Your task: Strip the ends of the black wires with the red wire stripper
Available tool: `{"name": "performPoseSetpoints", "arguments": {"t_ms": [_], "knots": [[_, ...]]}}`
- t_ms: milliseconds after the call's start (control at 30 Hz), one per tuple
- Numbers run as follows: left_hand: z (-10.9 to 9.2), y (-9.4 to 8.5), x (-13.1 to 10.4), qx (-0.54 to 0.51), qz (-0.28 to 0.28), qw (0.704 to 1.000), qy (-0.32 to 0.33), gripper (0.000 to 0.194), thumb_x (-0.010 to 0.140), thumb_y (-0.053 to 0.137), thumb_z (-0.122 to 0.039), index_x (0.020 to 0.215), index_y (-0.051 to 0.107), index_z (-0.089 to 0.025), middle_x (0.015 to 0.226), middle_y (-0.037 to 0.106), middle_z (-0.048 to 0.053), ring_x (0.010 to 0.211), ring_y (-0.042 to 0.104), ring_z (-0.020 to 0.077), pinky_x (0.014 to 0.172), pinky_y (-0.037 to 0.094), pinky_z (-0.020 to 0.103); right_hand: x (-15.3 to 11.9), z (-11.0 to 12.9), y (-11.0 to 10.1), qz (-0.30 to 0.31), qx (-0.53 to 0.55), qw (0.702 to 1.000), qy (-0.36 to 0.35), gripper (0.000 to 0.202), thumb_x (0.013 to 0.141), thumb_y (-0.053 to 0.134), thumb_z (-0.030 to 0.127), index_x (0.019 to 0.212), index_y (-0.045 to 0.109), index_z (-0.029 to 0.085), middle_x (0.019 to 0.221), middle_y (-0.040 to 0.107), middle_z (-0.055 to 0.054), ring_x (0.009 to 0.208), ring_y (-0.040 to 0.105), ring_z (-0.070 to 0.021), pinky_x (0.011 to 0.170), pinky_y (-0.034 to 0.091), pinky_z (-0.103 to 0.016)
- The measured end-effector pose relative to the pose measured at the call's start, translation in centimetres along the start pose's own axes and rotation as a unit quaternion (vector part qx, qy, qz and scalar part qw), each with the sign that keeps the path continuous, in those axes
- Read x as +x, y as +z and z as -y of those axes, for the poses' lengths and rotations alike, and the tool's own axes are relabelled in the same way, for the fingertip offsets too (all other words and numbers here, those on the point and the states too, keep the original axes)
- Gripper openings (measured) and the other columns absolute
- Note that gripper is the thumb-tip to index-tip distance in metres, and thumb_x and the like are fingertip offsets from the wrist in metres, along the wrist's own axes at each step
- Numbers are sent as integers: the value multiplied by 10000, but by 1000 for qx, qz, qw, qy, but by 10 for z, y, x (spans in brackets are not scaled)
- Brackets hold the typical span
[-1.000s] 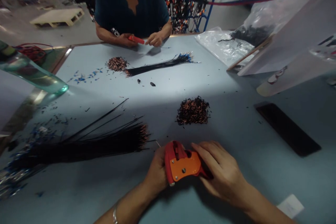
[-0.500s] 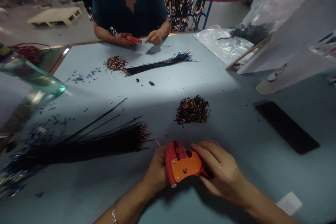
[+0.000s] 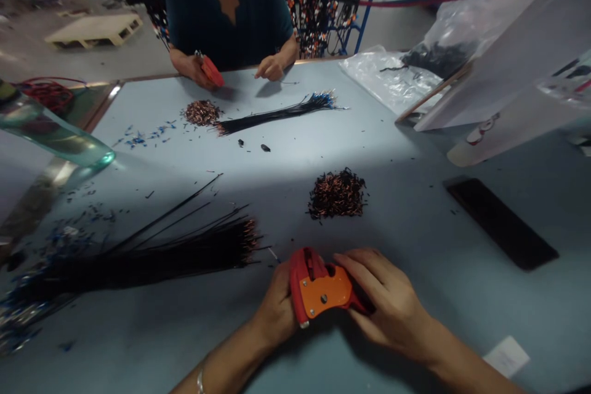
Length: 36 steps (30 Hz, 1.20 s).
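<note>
My right hand (image 3: 388, 305) is wrapped round the handles of a red and orange wire stripper (image 3: 325, 297), whose jaw end points left. Against that jaw end, my left hand (image 3: 277, 305) is closed, its fingertips hidden by the tool. A thin wire (image 3: 274, 254) with a pale end pokes out above the left hand. Left of my hands lies a thick bundle of black wires (image 3: 152, 265), copper-coloured at the near ends and blue and silver at the far left. Beyond the stripper is a heap of black and copper offcuts (image 3: 338, 194).
Across the table (image 3: 397, 209), a co-worker (image 3: 226, 18) holds a red tool (image 3: 212, 71) by a smaller wire bundle (image 3: 277, 112) and an offcut pile (image 3: 202, 112). A dark phone-like slab (image 3: 502, 221) lies right, a tilted bottle (image 3: 60, 132) left, plastic bags (image 3: 392, 74) at back right.
The co-worker's red tool has swung away from their other hand and moved left. My hands and the wire stripper stay nearly still; slightly more of the thin wire shows.
</note>
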<state>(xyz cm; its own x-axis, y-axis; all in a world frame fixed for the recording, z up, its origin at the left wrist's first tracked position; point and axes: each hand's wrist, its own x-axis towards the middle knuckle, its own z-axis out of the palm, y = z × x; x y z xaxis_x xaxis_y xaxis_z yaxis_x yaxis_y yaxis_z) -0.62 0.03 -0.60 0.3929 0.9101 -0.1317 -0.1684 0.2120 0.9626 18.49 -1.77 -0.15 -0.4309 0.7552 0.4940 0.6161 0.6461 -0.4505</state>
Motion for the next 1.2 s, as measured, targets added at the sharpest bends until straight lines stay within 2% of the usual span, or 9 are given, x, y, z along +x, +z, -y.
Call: {"name": "performPoseSetpoints", "arguments": {"t_ms": [200, 500, 667, 867, 1033, 1200], "knots": [[2, -1, 3, 17, -40, 999, -4, 181, 711, 711, -303, 722, 603, -158, 657, 588, -2, 605, 524, 124, 613, 464, 248, 1, -1, 1, 2, -6, 1000, 0, 481, 726, 516, 103, 1205, 530, 71, 992, 649, -189, 880, 633, -295, 724, 585, -481], [-6, 0, 4, 50, -5, 999, -12, 90, 696, 677, -206, 683, 616, -141, 645, 581, 1, 599, 521, 124, 598, 448, 235, 1, -1, 0, 2, 14, 1000, 21, 473, 740, 540, 115, 1212, 528, 90, 1011, 646, -181, 885, 631, -288, 728, 584, -460], [-6, 0, 4, 68, -5, 998, 7, 123, 696, 673, -236, 661, 602, -142, 633, 581, 6, 588, 512, 123, 580, 444, 233, -1, -2, 1, 6, 16, 1000, 17, 477, 736, 550, 110, 1211, 530, 70, 1015, 641, -191, 893, 623, -294, 732, 576, -473], [-7, 0, 5, 67, 11, 998, -8, 124, 698, 686, -238, 676, 619, -136, 641, 594, 9, 582, 511, 118, 582, 454, 231, 0, -4, 0, 5, -13, 1000, -16, 459, 744, 526, 108, 1198, 533, 45, 988, 666, -204, 871, 641, -307, 726, 570, -501], [-10, 3, 5, 57, 27, 998, 3, 157, 742, 647, -284, 694, 644, -134, 634, 595, 13, 573, 499, 118, 575, 449, 227, 1, -2, 1, -7, 0, 1000, -11, 424, 732, 499, 83, 1153, 554, 80, 908, 690, -163, 775, 660, -263, 639, 576, -418], [-11, 3, 5, 79, 26, 997, 4, 221, 760, 635, -348, 699, 652, -136, 644, 615, 27, 579, 507, 129, 577, 451, 232, 0, -3, 2, 5, -13, 1000, -10, 381, 751, 498, 99, 1126, 563, 96, 859, 695, -147, 721, 657, -250, 591, 567, -393]]}}
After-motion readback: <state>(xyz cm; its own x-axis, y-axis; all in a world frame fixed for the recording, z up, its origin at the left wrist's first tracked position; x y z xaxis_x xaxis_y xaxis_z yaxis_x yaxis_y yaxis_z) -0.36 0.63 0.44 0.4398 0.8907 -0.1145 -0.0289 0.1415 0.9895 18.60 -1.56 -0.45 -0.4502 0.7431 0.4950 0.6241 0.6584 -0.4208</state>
